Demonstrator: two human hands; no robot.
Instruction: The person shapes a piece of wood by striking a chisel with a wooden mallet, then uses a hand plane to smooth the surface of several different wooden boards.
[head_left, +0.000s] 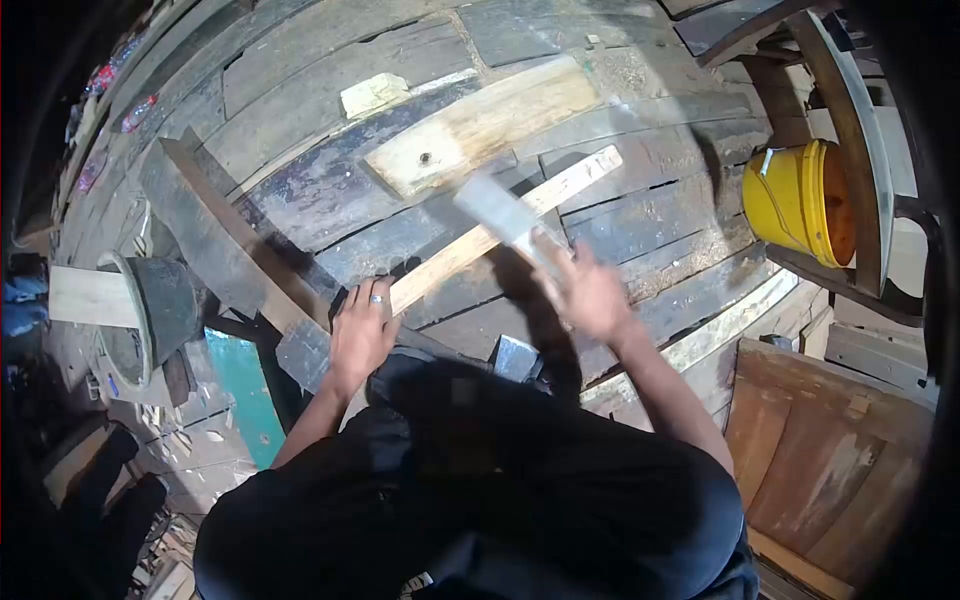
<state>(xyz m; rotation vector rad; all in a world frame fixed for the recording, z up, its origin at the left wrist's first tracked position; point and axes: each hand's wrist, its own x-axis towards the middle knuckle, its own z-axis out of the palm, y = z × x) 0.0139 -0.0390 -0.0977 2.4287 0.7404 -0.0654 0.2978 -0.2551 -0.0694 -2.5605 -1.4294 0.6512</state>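
Note:
A long, narrow wooden strip (pixel 440 270) slants up to the right across the plank floor. My left hand (pixel 362 330), with a ring on one finger, is closed on the strip's near end. In my right hand (pixel 590 295) is the handle of a tool with a wide, pale blade (pixel 497 208), blurred by motion. The blade is over the middle of the strip; whether it touches the wood I cannot tell. Beyond the strip lies a wider pale board (pixel 485 125) with a dark knot.
A dark curved timber (pixel 215 235) lies at left, near a bucket (pixel 170 315) with a board across it. A yellow bucket (pixel 790 200) lies tipped at right. A wooden panel (pixel 825 460) is at lower right, and a pale block (pixel 375 95) at the top.

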